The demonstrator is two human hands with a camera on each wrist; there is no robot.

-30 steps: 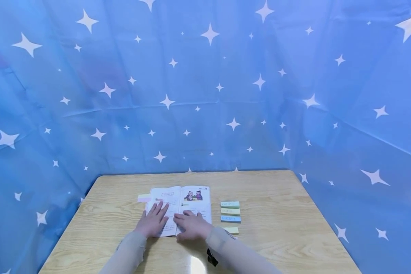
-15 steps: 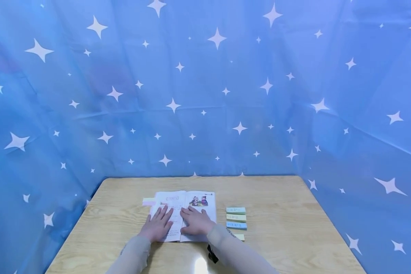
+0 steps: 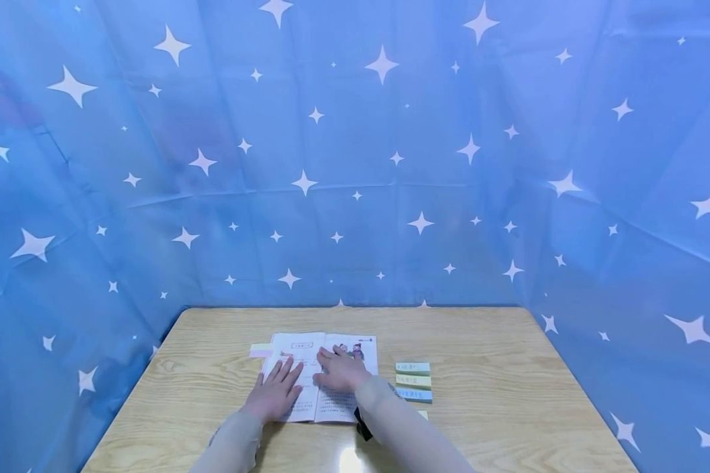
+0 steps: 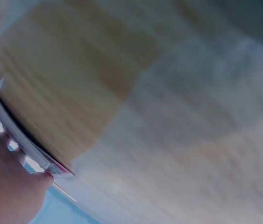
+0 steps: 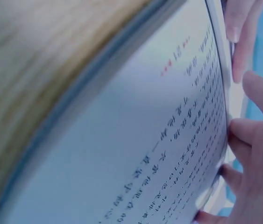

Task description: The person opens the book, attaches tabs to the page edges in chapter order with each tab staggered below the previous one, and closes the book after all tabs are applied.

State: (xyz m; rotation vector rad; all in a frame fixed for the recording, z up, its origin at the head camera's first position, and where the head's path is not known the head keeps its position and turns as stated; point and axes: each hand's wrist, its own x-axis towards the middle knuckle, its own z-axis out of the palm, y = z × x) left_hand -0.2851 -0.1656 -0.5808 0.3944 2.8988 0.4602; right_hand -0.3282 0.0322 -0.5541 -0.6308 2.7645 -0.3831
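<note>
Low in the frame's centre, the book lies spread on the worktop, the left hand resting on its left page, the right hand on its right, fingers outstretched.

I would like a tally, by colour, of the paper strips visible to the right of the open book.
Green strip: 1
Yellow strip: 1
Blue strip: 1
Pale strip, partly hidden by the sleeve: 1
Total: 4 in view
</note>
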